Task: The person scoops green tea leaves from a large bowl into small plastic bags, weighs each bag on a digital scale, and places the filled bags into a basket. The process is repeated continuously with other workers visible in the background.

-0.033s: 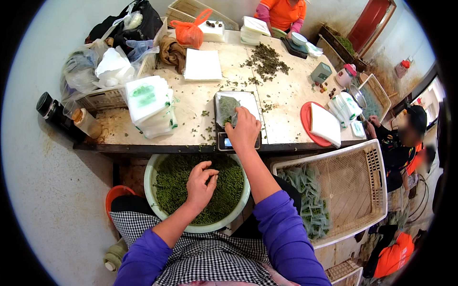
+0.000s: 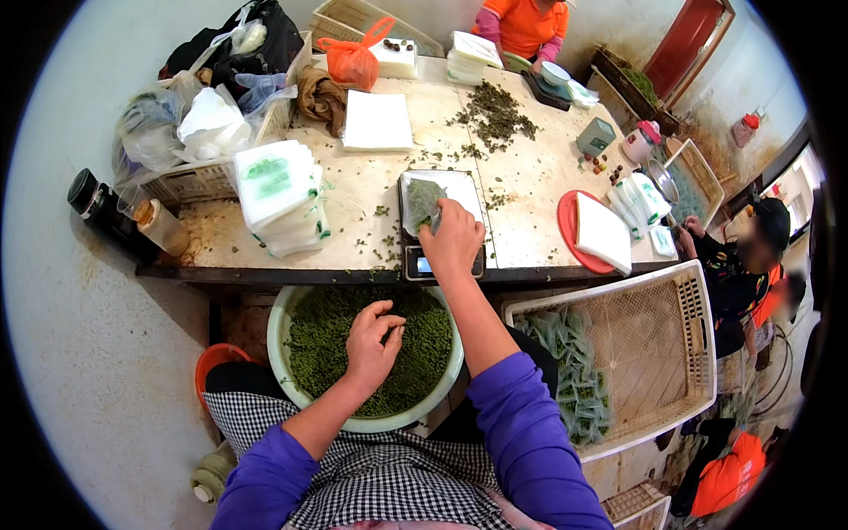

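Observation:
A small clear plastic bag (image 2: pixel 423 200) of green berries lies on a digital scale (image 2: pixel 459 196) at the table's front edge. My right hand (image 2: pixel 456 237) grips the bag's near right side, its fingertips partly hiding the plastic. Over a pale round basin (image 2: pixel 276 340), filled with loose green berries (image 2: pixel 331 353), hangs my left hand (image 2: pixel 373 343). Its fingers are curled, thumb and fingertips close together; whatever they may hold is too small to make out.
A white crate (image 2: pixel 654 344) with several filled bags (image 2: pixel 579 380) stands right of the basin. Stacked plastic bags (image 2: pixel 278 190) lie left of the scale, a red plate (image 2: pixel 570 216) right of it. Other people work beyond the table (image 2: pixel 521 238) and at the right.

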Demonstrator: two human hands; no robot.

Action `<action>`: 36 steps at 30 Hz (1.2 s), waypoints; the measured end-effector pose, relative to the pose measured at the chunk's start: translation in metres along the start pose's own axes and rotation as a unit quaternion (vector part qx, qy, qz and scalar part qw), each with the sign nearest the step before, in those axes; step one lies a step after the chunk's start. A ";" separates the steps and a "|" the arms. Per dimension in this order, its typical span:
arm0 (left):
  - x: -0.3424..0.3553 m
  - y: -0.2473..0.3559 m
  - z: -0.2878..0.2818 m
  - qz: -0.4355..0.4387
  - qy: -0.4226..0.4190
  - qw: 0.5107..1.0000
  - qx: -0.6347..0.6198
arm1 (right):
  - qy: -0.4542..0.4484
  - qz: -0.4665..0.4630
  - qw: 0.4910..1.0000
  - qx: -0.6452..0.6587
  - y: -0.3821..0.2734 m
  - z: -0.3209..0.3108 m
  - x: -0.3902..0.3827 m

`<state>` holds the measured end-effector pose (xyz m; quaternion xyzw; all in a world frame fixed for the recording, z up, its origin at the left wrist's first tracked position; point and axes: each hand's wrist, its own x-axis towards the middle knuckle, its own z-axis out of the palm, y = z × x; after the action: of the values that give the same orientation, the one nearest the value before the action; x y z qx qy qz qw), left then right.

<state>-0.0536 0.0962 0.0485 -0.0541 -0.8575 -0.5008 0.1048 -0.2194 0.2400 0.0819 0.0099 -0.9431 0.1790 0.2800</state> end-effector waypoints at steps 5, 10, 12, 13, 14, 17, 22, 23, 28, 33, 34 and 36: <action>0.001 -0.004 -0.001 -0.001 0.015 0.999 -0.030 | 0.029 0.028 0.999 -0.021 0.006 0.020 0.020; 0.022 0.009 -0.025 0.085 0.136 0.987 0.034 | -0.121 0.035 0.992 0.014 0.004 -0.035 0.021; 0.025 0.024 -0.039 0.122 0.160 0.975 0.093 | -0.211 -0.023 0.976 0.052 0.001 -0.071 0.008; 0.023 0.028 -0.045 0.128 0.137 0.976 0.111 | -0.275 -0.037 0.957 0.081 -0.013 -0.093 -0.001; 0.018 0.029 -0.049 0.133 0.115 0.976 0.132 | -0.337 -0.051 0.933 0.113 -0.029 -0.115 -0.010; -0.016 0.029 -0.041 0.012 -0.033 0.997 0.071 | -0.433 -0.119 0.878 0.166 -0.045 -0.141 -0.051; -0.076 0.000 -0.026 -0.046 -0.078 0.995 -0.052 | -0.356 -0.156 0.905 0.174 -0.046 -0.167 -0.089; -0.079 0.006 -0.033 -0.055 -0.083 0.994 -0.039 | -0.328 -0.169 0.911 0.185 -0.046 -0.174 -0.093; -0.088 0.013 -0.044 0.016 -0.085 0.996 -0.010 | -0.444 -0.338 0.822 0.112 -0.046 -0.201 -0.117; -0.096 0.020 -0.040 0.066 -0.086 0.994 0.023 | -0.479 -0.348 0.800 0.102 -0.026 -0.193 -0.143; -0.098 0.018 -0.039 0.077 -0.086 0.993 0.031 | -0.502 -0.339 0.789 0.103 -0.028 -0.187 -0.147; -0.098 0.014 -0.037 0.063 -0.111 0.990 0.061 | -0.537 -0.321 0.774 0.099 -0.035 -0.181 -0.144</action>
<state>0.0492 0.0719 0.0555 -0.1570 -0.8876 -0.4309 0.0437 0.0016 0.2581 0.1581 0.4345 -0.8593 0.1361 -0.2330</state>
